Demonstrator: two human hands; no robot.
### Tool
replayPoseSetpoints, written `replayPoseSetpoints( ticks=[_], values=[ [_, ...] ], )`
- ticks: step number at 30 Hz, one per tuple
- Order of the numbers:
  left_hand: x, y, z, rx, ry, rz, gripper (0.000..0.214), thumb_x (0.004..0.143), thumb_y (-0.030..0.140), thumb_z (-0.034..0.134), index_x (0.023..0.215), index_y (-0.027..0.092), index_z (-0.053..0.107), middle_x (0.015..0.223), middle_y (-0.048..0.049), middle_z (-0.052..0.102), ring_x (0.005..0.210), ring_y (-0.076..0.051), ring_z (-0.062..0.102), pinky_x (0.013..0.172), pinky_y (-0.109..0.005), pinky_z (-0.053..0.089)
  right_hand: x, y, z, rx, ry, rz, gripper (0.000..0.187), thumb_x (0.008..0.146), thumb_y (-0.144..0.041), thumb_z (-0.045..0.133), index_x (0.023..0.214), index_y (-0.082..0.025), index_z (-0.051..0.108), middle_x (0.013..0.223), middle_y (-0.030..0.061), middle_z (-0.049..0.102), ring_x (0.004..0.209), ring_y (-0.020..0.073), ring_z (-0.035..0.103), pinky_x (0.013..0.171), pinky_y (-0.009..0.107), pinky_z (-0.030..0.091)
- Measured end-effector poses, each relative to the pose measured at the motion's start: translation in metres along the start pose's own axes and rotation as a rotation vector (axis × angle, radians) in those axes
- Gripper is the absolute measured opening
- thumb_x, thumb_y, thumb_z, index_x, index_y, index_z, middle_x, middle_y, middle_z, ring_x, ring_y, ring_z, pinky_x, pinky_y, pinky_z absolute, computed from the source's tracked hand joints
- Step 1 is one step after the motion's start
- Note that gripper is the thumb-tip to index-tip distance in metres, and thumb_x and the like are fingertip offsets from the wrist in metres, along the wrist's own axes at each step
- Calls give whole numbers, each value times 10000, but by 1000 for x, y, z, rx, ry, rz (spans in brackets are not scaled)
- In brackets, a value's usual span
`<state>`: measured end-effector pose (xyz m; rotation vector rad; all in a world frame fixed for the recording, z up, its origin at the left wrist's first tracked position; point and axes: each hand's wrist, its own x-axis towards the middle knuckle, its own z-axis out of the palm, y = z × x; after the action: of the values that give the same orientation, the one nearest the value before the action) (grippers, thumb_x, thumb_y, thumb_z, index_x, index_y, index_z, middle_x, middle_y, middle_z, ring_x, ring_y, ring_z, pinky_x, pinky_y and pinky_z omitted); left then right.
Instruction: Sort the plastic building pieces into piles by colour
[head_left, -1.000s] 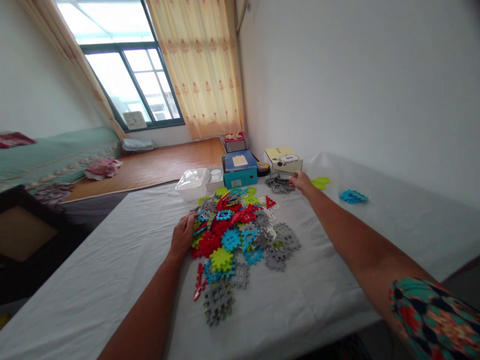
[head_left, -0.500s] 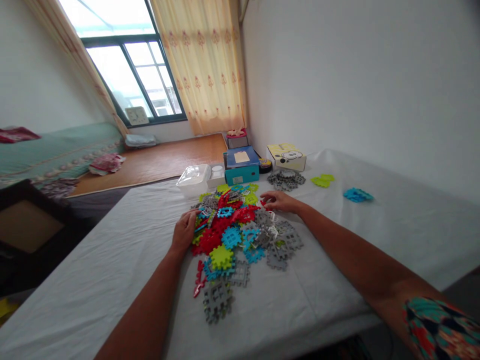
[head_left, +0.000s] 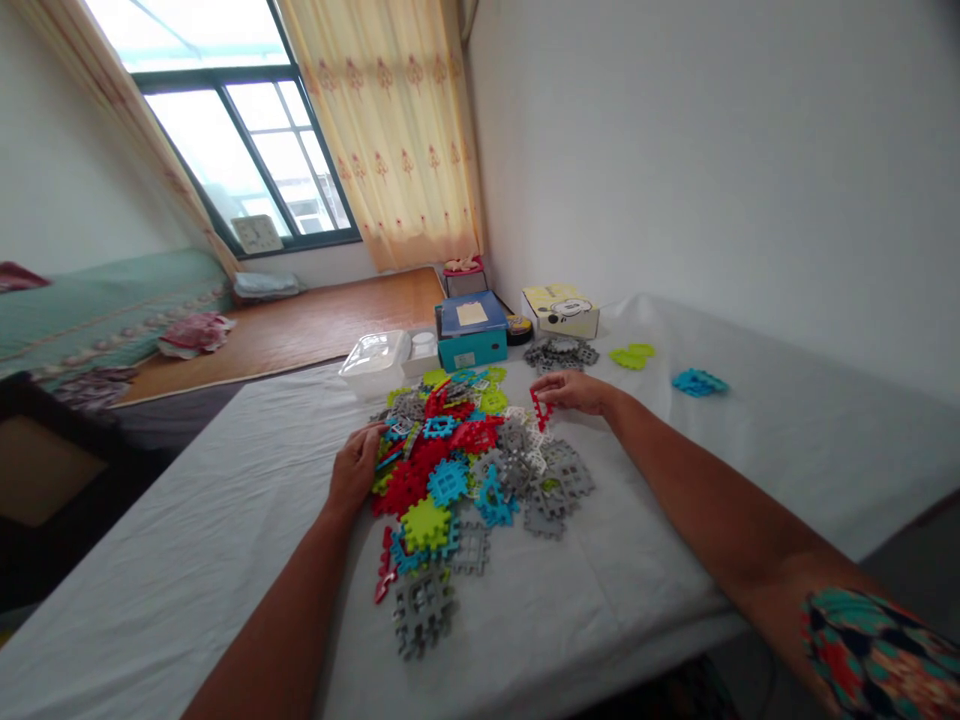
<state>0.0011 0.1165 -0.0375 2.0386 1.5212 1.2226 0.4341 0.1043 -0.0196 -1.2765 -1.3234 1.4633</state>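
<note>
From my distant place, I look first at the left side of the counter point(head_left: 225, 510), which a pale cloth covers. My left hand point(head_left: 355, 465) rests on this cloth at the left edge of the mixed pile point(head_left: 448, 482), and its fingertips touch the pieces there. The fingers are a little bent, but I cannot tell whether they grip anything.

In the middle lies the pile itself, with toothed flat pieces in red, blue, lime, grey and white, one upon another. Behind it stand a clear plastic container point(head_left: 375, 362) and a blue box point(head_left: 472, 340).

At the right far edge of the pile, my right hand point(head_left: 574, 390) pinches a red piece point(head_left: 540, 412) between thumb and fingers. Whether this piece touches other pieces below, I cannot tell.

Beyond this hand, a grey group point(head_left: 561, 354) lies in front of a yellow box point(head_left: 561, 312). More to the right come a small lime group point(head_left: 632, 356) and, well apart from the pile, a blue group point(head_left: 700, 382).

So three groups, each of one colour, lie separately; I see no red or white one. I judge the work is at an early stage, because most pieces are in the pile.
</note>
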Motion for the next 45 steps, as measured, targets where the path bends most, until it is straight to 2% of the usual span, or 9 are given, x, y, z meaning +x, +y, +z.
replayPoseSetpoints(
  ticks=[6,12,19,25,30,35,37,42,45],
  values=[
    [2,-4,-1,8,-17,6,454,870,495,373,973,188,690,1143,-68,670,1108,-223,588,1036,-344,410,-7,-4,-17,75,140,-35,371,659,-351,796,990,-226,687,854,7,695,725,98,604,574,175,436],
    [1,-2,-2,7,-17,5,441,867,483,381,968,184,690,1136,-73,671,1108,-223,587,1030,-342,413,-8,6,-52,226,622,-117,289,653,-335,776,858,-208,616,762,-14,662,644,82,570,548,175,418],
    [0,1,-2,-2,-15,0,445,865,489,381,969,183,688,1144,-75,665,1108,-221,583,1040,-342,402,-29,15,-93,-211,395,86,374,614,-452,779,839,-183,650,719,-2,641,595,91,539,477,175,363],
    [0,3,-2,2,-17,8,450,868,492,373,951,185,693,1127,-82,670,1103,-228,583,1040,-362,405,-32,21,-119,-674,422,62,307,689,-455,695,789,-166,716,609,21,620,566,137,531,535,249,402],
    [0,2,-2,1,-14,6,438,871,490,379,953,192,690,1132,-74,668,1103,-220,582,1046,-355,401,-27,18,-118,-858,503,-3,237,667,-399,722,709,-166,707,705,62,683,708,199,609,645,283,449],
    [0,4,-1,3,-19,11,455,874,486,372,973,176,690,1138,-86,662,1102,-229,585,1033,-362,412,-22,0,-77,-904,420,-141,195,606,-275,788,762,-180,719,810,72,696,737,196,619,715,298,467],
    [0,6,0,3,-23,13,460,877,485,369,983,171,689,1138,-89,660,1106,-231,584,1034,-367,411,-18,-10,-36,-902,408,-338,190,704,-301,727,863,-196,725,907,71,698,794,187,616,767,298,470],
    [-1,7,0,-8,-17,21,475,874,499,367,969,165,692,1131,-96,663,1105,-233,585,1035,-369,412,-14,-22,85,-851,26,-717,425,868,-427,573,1230,-209,617,1184,89,653,1050,215,583,897,338,450],
    [-1,6,0,-16,-17,18,470,876,500,367,969,172,691,1140,-92,660,1110,-230,581,1038,-367,408,-17,-19,123,-961,-61,-773,511,850,-437,607,1303,-205,562,1227,114,633,1117,251,551,955,392,409]
  ],
)
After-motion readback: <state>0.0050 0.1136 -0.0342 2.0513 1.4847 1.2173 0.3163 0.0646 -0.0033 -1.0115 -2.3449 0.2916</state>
